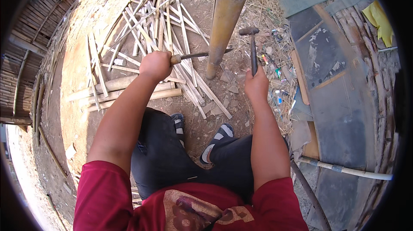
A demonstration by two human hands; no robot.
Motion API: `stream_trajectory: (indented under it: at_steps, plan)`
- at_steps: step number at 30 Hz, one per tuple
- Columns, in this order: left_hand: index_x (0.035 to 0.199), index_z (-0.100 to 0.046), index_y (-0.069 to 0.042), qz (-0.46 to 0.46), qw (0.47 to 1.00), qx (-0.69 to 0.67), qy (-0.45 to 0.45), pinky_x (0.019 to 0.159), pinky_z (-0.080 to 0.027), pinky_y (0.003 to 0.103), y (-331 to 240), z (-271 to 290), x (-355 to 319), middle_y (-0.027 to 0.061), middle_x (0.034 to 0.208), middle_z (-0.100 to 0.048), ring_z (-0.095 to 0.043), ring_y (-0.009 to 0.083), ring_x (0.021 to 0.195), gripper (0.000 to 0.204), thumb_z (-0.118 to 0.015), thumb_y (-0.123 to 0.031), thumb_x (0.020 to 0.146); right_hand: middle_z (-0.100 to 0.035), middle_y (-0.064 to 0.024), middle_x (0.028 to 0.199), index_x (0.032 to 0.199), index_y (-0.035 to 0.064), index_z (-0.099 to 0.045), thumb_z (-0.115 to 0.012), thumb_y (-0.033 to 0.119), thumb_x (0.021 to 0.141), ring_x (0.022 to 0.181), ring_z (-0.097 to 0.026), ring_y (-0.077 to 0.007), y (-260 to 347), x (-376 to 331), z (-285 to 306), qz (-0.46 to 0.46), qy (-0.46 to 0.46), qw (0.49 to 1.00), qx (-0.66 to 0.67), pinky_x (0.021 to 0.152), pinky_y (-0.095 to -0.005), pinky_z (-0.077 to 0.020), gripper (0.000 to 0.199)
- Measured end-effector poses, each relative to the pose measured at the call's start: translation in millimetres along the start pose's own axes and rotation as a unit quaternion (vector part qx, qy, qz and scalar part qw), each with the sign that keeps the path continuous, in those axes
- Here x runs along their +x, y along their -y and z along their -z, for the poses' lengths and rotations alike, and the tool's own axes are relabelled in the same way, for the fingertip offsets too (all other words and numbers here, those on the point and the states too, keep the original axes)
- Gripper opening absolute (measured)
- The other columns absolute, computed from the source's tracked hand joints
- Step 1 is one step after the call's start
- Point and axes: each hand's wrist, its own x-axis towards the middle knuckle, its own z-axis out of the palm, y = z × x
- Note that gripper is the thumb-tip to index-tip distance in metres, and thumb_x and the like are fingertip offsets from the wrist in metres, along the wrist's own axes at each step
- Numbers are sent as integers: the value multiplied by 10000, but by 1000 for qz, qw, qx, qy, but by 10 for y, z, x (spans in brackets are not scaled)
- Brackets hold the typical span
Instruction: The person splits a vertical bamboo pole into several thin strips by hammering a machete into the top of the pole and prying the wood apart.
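My left hand (156, 65) is closed round the wooden handle of a long-bladed knife (195, 54). Its dark blade points to the right and crosses a thick bamboo pole (225, 18) near the pole's lower end; I cannot tell whether the two touch. In my right hand (257, 85) is a hammer (253, 50), gripped low on its dark handle. The hammer's head is up, just right of the pole and apart from the knife tip.
Split bamboo strips (165, 24) lie in a loose heap ahead. Several bamboo poles (116, 91) rest on the ground at left. Small litter (278, 97) and dry straw lie right of the hammer. Dark panels (335, 97) line the right side, and a woven bamboo wall (26, 50) stands far left.
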Motion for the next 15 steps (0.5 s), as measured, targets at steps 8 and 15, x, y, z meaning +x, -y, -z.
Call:
stream_trajectory:
  at_steps: [8,15]
  plan:
    - [1016,-701,-65,11,1000,-8,25,838,-583,502,-43,90,33,199,937,-742,-726,381,914,191,-619,-195,902,-710,-269,957,1112,14,-603,-632,233,987,952,-687,-469,-285,10,-237,6,28,999,-46,818,-547,-515,254]
    - [1035,-730,-92,46,997,5,55,863,-592,467,-56,124,8,168,1024,-749,-732,346,980,189,-638,-179,895,-712,-259,899,1111,13,-594,-625,231,997,889,-708,-453,127,-49,43,3,-95,992,82,762,-553,-521,248]
